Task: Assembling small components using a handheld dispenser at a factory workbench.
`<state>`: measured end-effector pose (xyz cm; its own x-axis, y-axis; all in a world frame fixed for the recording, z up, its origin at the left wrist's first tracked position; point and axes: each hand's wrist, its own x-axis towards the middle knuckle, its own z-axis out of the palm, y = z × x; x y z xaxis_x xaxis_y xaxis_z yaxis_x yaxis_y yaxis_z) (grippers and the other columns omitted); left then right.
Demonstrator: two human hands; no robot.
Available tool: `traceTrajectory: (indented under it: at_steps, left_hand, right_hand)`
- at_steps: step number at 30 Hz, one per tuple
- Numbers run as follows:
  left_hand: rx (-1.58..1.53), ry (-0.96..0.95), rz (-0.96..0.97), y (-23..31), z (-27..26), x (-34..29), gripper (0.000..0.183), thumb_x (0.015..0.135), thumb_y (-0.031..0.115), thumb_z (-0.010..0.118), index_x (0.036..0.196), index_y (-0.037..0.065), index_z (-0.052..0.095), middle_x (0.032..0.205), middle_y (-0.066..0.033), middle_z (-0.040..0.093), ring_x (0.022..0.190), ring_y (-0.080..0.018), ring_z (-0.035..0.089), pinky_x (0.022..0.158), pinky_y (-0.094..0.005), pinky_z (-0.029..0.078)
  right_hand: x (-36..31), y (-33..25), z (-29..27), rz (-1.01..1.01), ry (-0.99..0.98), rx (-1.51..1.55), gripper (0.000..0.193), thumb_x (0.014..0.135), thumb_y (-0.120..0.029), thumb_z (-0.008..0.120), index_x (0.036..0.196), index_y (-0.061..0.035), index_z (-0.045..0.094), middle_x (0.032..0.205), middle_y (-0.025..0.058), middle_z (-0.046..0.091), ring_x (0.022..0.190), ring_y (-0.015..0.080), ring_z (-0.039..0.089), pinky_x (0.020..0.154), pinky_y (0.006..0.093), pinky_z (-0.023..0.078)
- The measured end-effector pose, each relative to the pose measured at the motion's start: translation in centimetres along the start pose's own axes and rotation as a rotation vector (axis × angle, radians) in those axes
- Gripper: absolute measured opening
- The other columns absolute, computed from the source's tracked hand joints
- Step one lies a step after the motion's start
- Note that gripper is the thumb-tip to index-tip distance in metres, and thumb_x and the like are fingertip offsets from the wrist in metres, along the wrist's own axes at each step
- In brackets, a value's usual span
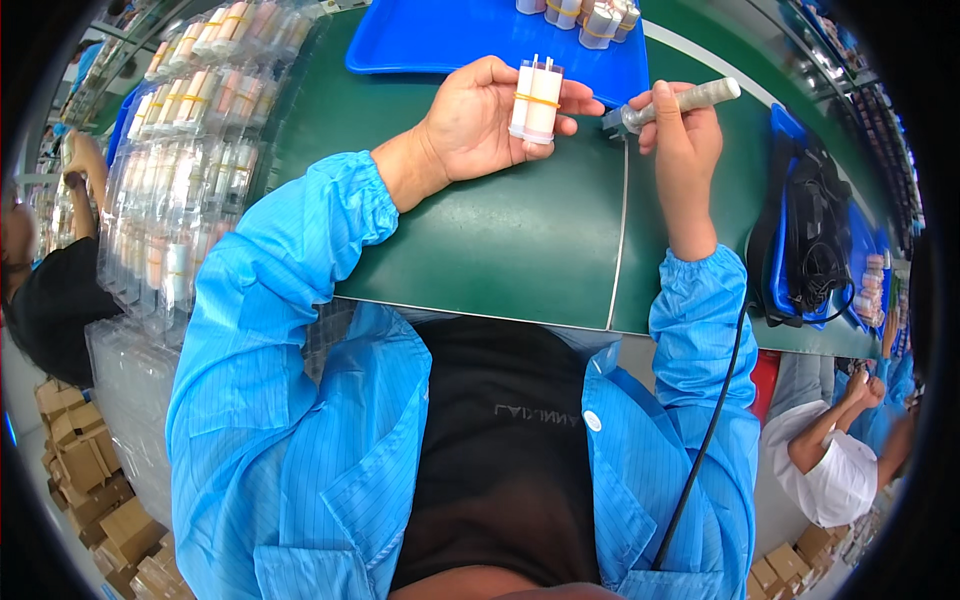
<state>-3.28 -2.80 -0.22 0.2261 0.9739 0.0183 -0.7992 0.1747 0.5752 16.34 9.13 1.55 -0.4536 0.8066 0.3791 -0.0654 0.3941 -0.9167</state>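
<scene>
My left hand (470, 125) is turned palm up over the green table, with a small bundle of white cylinders (537, 103) resting against its fingers. A yellow rubber band circles the bundle, clear plastic wraps it, and thin pale prongs stick up from its top. To the right, my right hand (683, 135) grips a pale, stick-like tool (708, 95) with its thumb and fingers. This tool's greyish head points left, close to my left fingertips; its exact kind cannot be made out.
A blue tray (430, 40) at the back holds more banded bundles (603, 22). Clear plastic trays (190, 150) full of bundles are stacked at left. On the right, a black bag with cables (815, 225) lies in another blue tray. Other people are at both sides.
</scene>
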Motion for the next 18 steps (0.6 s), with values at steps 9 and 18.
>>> traceTrajectory:
  at_steps: [9, 18]
  left_hand:
    - [0.339, -0.067, -0.021, 5.3, 3.4, 0.4, 0.051, 0.094, 0.032, 0.053, 0.132, -0.003, 0.052, 0.116, -0.0186, 0.066, 0.096, -0.0270, 0.068, 0.069, -0.0326, 0.054]
    - [1.368, 0.087, -0.067, 22.7, 11.4, 1.2, 0.039, 0.087, 0.018, 0.072, 0.119, -0.002, 0.062, 0.101, -0.0102, 0.069, 0.085, -0.0202, 0.068, 0.072, -0.0349, 0.057]
  right_hand:
    - [-0.8, 0.4, 0.0, 0.008, 0.013, -0.005, 0.022, 0.100, -0.022, 0.058, 0.091, -0.0022, 0.060, 0.072, 0.0031, 0.061, 0.053, 0.0042, 0.047, 0.047, 0.0198, 0.037]
    - [-0.9, 0.2, -0.4, 0.008, 0.020, -0.051, 0.023, 0.100, -0.023, 0.057, 0.093, -0.0016, 0.059, 0.077, 0.0052, 0.063, 0.056, 0.0042, 0.048, 0.049, 0.0196, 0.039]
